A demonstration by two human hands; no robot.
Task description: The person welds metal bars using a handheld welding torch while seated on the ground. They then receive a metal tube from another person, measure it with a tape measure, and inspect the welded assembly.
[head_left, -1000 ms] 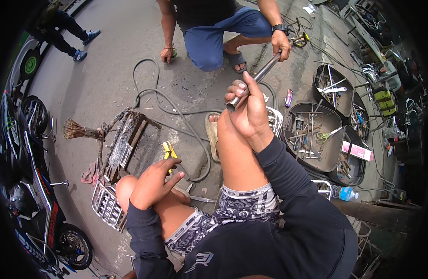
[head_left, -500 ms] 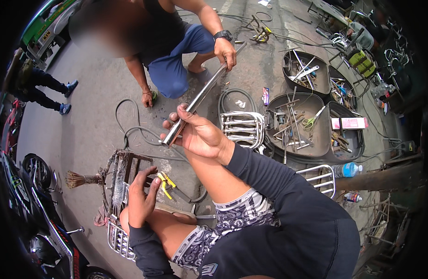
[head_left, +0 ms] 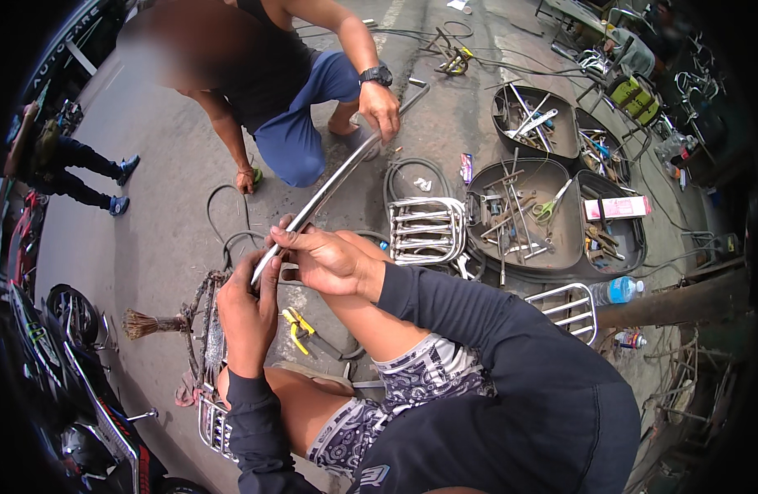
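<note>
A shiny metal tube [head_left: 328,183] slants from my lap toward the far side. My left hand [head_left: 247,317] is closed around its near end, fingertips at the rim. Just above, my right hand [head_left: 329,262] grips the same tube between thumb and fingers. Farther along, a crouching co-worker's hand [head_left: 380,109] also holds it. Beyond that hand a grey bent length [head_left: 414,95] shows; I cannot tell how it joins the tube. Below my hands, a yellow clamp [head_left: 297,328] on a dark cable lies near my knee.
Tool trays [head_left: 486,239] with scissors and rods stand to the right. Welded chrome racks [head_left: 428,230] lie in front of them. On the left are a brush [head_left: 148,324], a dirty metal stand [head_left: 210,329] and parked motorcycles [head_left: 74,379]. Cables [head_left: 222,214] loop over the ground.
My left hand has come up and taken hold of the tube's near end. The tube and my right hand have shifted down and left; the co-worker's hand has moved with it.
</note>
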